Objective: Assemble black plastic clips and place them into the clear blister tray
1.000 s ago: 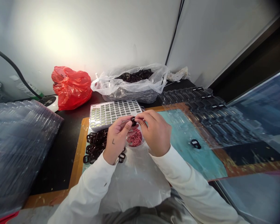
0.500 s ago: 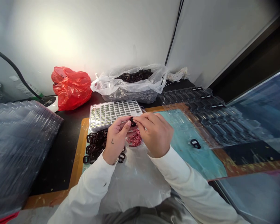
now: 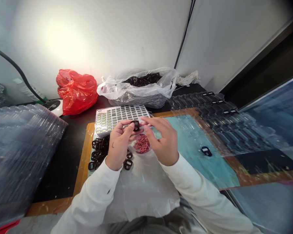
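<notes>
A small black frame is pinched between the thumb and fingers of my left hand. Just right of it, my right hand has its thumb and fingers apart, with nothing visible between them. Beneath the hands, a clear round dish holds red-pink screw-like pieces. A heap of similar black frames lies beside my left wrist. Behind my hands sits a white tray with rows of small rectangular parts. One black piece with a light window rests on the blue-green mat at the right.
A red plastic bag and a clear bag of black parts stand by the wall. Clear plastic trays are stacked at the left and spread at the right. A lamp base is at the back left.
My right fingers have come off the black frame and spread apart. My left hand still holds the frame, which now shows its face. The view has shifted slightly.
</notes>
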Tool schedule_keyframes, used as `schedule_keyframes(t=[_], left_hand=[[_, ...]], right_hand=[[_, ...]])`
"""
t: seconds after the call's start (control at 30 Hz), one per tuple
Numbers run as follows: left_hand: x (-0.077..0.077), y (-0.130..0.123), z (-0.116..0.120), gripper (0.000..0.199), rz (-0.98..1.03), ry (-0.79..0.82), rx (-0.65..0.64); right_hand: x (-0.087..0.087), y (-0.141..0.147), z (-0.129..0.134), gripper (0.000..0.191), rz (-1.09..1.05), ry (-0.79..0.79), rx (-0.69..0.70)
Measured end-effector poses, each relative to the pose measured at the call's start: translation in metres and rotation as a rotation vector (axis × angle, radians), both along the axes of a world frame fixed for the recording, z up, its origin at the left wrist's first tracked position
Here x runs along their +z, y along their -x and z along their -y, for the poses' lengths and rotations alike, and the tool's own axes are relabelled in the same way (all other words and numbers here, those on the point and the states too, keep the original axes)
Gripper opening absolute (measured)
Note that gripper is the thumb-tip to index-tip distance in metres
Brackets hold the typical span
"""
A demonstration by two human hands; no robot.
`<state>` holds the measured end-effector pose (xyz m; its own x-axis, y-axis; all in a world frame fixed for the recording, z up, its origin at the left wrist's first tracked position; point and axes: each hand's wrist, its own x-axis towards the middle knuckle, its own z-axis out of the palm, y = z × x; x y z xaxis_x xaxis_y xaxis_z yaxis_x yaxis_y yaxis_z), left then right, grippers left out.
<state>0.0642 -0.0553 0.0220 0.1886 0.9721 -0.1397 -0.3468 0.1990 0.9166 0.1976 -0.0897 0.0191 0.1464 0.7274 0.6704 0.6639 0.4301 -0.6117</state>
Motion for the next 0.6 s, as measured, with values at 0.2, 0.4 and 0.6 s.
schedule_keyframes(t=[0.2, 0.4, 0.6], left_hand=[[-0.002, -0.002, 0.001, 0.028, -0.075, -0.037, 0.008], [-0.002, -0.002, 0.003, 0.030, -0.159, -0.091, -0.021], [-0.001, 0.003, -0.007, 0.025, -0.125, -0.024, -0.011]], right_hand=[[-0.001, -0.003, -0.005, 0.012, -0.270, 0.214, 0.082], [-0.004, -0.003, -0.010, 0.006, -0.328, 0.286, 0.126], [-0.004, -0.015, -0.015, 0.013, -0.191, 0.307, 0.061]])
